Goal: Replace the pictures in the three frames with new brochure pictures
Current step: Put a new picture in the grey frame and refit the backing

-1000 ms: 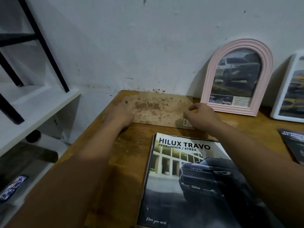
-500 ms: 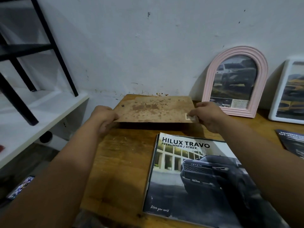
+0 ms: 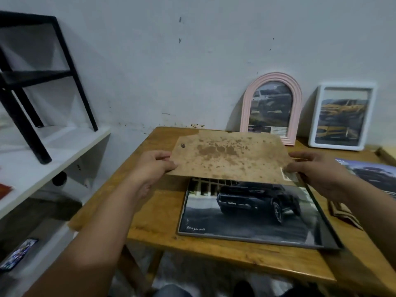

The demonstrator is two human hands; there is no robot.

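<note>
A stained brown backing board (image 3: 229, 156) hangs just above the table, tilted, its near edge over the top of a dark truck brochure picture (image 3: 248, 213). That picture lies in a thin dark frame (image 3: 325, 219) flat on the wooden table (image 3: 154, 215). My left hand (image 3: 153, 166) grips the board's left edge. My right hand (image 3: 315, 170) holds its right edge. A pink arched frame (image 3: 271, 108) and a white rectangular frame (image 3: 340, 115) lean against the wall, each with a car picture in it.
Another brochure (image 3: 372, 174) lies at the table's right edge, with a brown folded piece (image 3: 342, 213) near it. A white shelf (image 3: 42, 155) with a black metal stand (image 3: 32, 82) is on the left. A phone (image 3: 18, 254) lies on the lower shelf.
Both hands lifted the backing board off the table and brought it toward me, over the top of the truck picture. The view has pulled back and up.
</note>
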